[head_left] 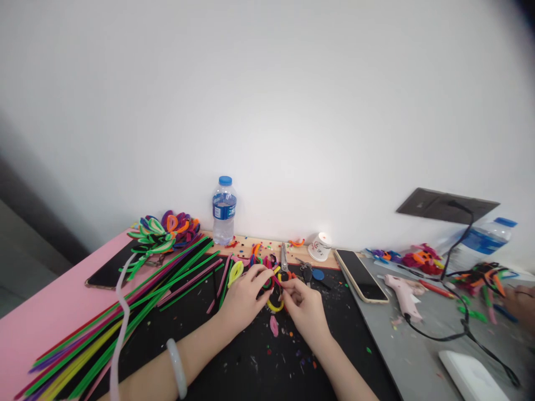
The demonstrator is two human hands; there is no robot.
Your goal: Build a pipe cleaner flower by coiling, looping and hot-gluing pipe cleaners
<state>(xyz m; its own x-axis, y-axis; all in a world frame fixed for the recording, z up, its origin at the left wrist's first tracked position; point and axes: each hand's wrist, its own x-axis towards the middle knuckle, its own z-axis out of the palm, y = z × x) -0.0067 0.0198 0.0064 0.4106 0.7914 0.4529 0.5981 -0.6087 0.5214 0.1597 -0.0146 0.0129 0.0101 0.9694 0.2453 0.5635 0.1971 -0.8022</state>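
Observation:
Near the middle of the black work surface, my left hand (247,295) and my right hand (304,312) meet with their fingertips pinched. Between them is a yellow pipe cleaner (276,308), bent in a curve, with a bit of pink beside it. My fingers partly hide where it is gripped. A yellow pipe-cleaner loop (236,273) lies just beyond my left hand, and a small pink loop (273,326) lies below the fingertips. Scissors (284,259) lie behind my hands, next to some keys (307,273).
Long pipe cleaners (104,328) spread across the left, below a pipe-cleaner flower bunch (167,234). A water bottle (224,211) and paper cup (320,247) stand by the wall. A phone (363,277), glue gun (403,298) and cable (443,337) lie right, near another person's hand (520,303).

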